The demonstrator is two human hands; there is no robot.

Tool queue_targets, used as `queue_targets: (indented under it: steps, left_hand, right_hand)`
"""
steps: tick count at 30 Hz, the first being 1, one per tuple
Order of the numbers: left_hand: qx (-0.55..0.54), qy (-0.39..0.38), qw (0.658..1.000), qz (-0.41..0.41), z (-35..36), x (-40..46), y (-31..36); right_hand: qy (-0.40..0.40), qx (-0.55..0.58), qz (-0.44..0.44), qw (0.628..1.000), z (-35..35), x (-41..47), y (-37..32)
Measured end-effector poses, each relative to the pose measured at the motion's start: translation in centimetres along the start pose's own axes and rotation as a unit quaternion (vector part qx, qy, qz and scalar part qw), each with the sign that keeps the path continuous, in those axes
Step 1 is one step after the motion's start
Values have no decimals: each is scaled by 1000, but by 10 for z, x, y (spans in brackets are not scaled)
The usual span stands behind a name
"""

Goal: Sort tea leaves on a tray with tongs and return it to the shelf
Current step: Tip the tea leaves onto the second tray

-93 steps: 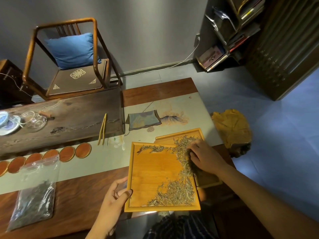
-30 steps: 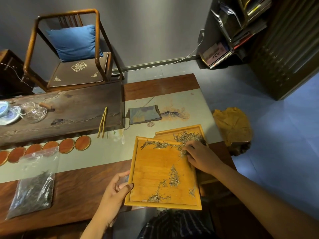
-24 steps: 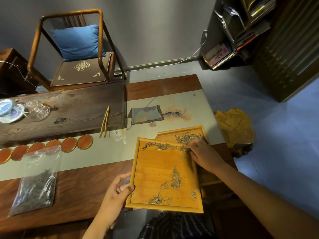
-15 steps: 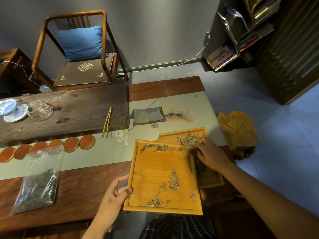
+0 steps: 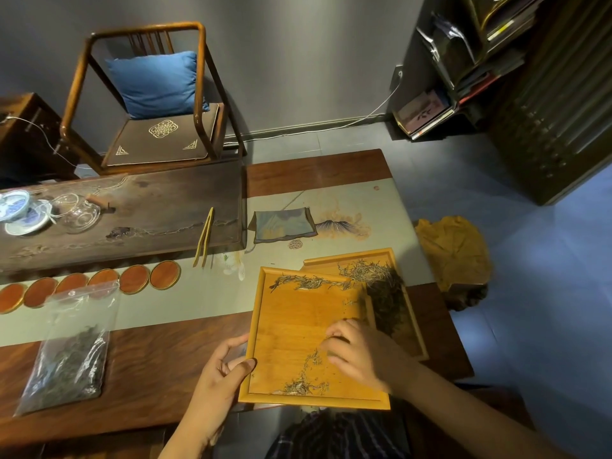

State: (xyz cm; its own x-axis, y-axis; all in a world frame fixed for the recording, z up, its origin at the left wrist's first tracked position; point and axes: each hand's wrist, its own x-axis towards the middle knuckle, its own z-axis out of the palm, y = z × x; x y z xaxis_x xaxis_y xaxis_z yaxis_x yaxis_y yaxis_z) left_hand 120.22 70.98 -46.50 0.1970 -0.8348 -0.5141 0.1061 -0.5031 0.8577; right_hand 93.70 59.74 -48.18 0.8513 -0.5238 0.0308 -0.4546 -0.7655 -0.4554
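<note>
I'm seeing the near tray overlapping a second tray to its right (tongs lying behind, bag far left).

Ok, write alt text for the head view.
A person's left hand grips the near-left edge of a wooden tray while the right hand rests curled on its scattered tea leaves. A second tray heaped with leaves lies partly beneath; the tongs lie untouched on the table.
</note>
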Motion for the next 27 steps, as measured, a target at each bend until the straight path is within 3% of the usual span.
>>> queue_targets:
  steps: [3, 8, 12, 18, 27]
  left_hand:
    - [3, -3, 1000, -4, -1, -1, 1]
    - [1, -3, 1000, -4, -1, 1, 2]
    - [-6, -5, 1000, -5, 0, -1, 2]
    - [-29, -3, 1000, -9, -1, -5, 3]
    - [-49, -1, 999, -8, -4, -7, 6]
  right_hand:
    - [5, 15, 46, 999, 0, 4, 16]
    - [-7, -78, 100, 992, -9, 12, 49]
    - [-3, -90, 135, 987, -12, 17, 72]
    - [6, -45, 235, 971, -20, 19, 90]
    - [93, 18, 262, 960, -31, 16, 86]
